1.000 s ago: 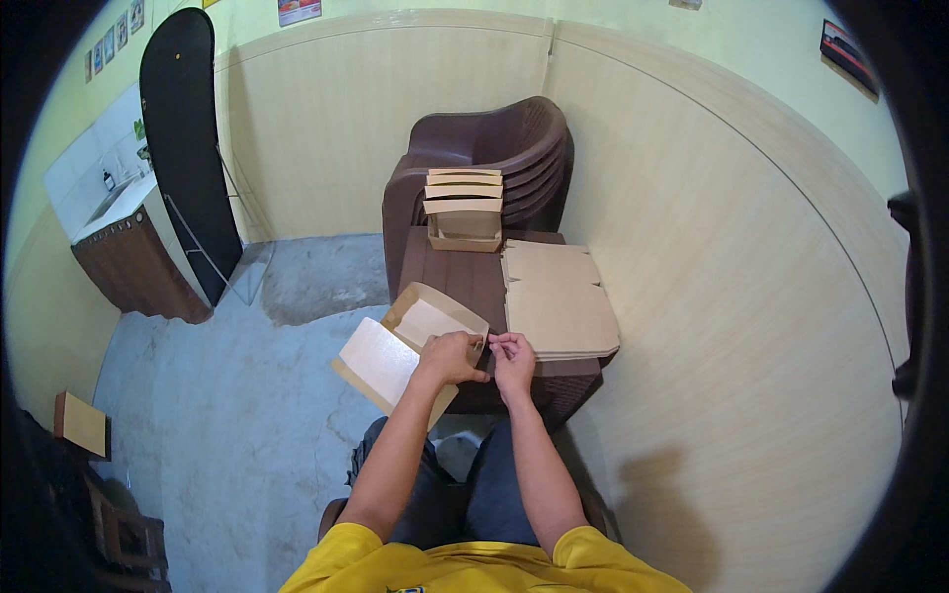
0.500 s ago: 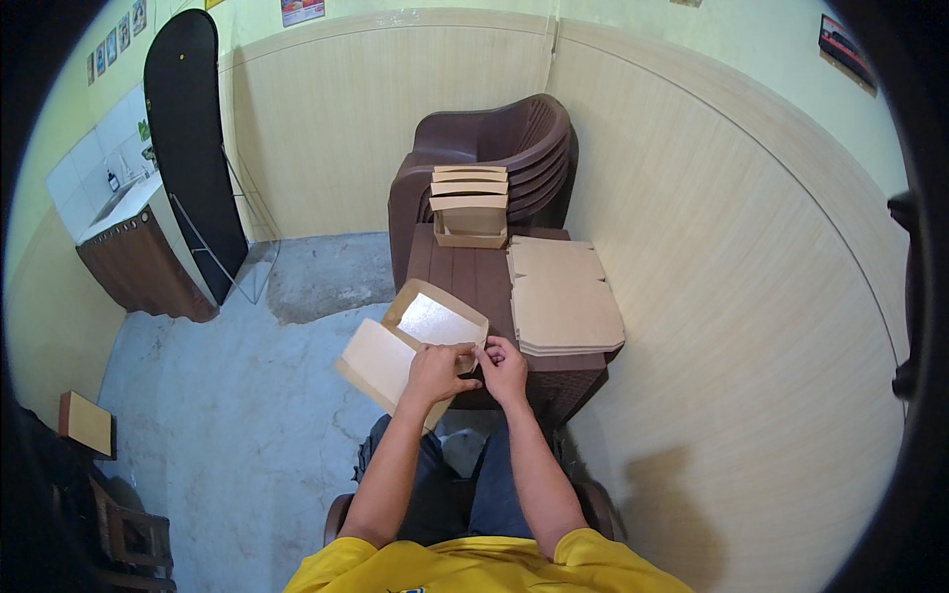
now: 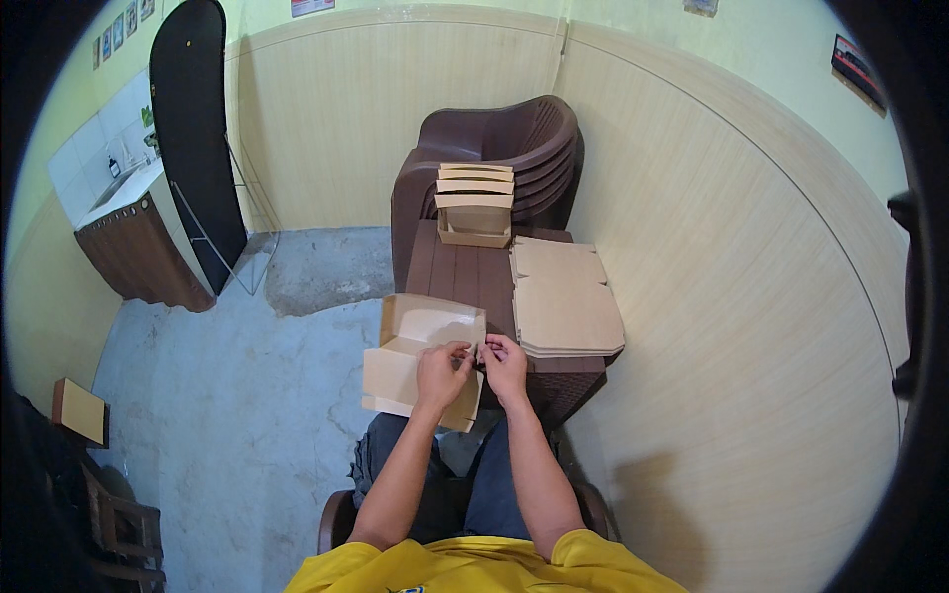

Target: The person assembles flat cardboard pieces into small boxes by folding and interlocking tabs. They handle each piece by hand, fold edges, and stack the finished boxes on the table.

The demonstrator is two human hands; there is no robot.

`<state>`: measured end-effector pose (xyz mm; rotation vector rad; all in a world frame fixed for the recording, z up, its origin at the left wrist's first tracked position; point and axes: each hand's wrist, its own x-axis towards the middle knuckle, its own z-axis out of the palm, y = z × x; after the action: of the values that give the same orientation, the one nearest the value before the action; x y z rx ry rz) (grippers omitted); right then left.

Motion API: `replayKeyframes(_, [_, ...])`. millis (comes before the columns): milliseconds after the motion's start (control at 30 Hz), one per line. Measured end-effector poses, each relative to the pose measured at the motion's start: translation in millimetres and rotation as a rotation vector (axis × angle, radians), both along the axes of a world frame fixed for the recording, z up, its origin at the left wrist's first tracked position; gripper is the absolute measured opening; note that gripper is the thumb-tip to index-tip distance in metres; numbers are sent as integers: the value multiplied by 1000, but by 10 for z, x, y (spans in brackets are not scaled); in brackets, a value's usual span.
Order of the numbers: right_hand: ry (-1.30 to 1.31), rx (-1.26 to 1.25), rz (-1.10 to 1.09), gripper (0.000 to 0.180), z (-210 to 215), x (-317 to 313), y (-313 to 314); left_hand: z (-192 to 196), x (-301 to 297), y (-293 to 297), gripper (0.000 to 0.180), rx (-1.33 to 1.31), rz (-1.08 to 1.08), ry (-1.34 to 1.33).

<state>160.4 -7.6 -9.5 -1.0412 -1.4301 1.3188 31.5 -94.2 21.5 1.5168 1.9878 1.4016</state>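
A partly folded cardboard box (image 3: 388,374) is held over my lap at the near edge of the brown table (image 3: 460,267). Its lid panel hangs toward me, while the far tray part has raised walls and a pale, shiny inside. My left hand (image 3: 443,374) lies over the near panel, its fingers pinched at the box's right-hand corner. Right beside it, my right hand (image 3: 505,368) pinches the same corner from outside. The fingers partly hide the flap between them.
Flat cardboard blanks (image 3: 563,296) are stacked on the table's right side. Several folded boxes (image 3: 474,225) stand nested at its far end, before stacked brown chairs (image 3: 494,138). A panelled wall (image 3: 732,296) rises to the right. A black ironing board (image 3: 193,148) leans by the sink at left.
The box has turned so that its edges lie straighter to me, its lid panel shifting right and its far wall more upright. Both hands stay at the right corner.
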Motion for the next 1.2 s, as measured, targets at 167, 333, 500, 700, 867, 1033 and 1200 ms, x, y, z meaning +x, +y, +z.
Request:
replayKeyframes(167, [61, 30, -18, 31, 73, 2, -102, -162, 56, 14, 23, 4, 157, 49])
replayKeyframes(333, [105, 82, -37, 45, 71, -33, -119, -186, 84, 41, 23, -28, 202, 28])
replayKeyframes(500, [45, 60, -10, 45, 60, 2, -85, -122, 103, 48, 22, -45, 221, 40])
replayKeyframes(700, [280, -5, -19, 42, 31, 6, -48, -100, 138, 41, 21, -59, 177, 69])
replayKeyframes(867, [239, 46, -28, 42, -10, -11, -7, -101, 167, 68, 21, -60, 178, 51])
replayKeyframes(1033, [133, 118, -47, 47, -29, -24, -7, -118, 180, 77, 23, -55, 202, 41])
replayKeyframes(1200, [137, 57, -63, 49, -15, 2, -9, -144, 133, 81, 25, -66, 195, 96])
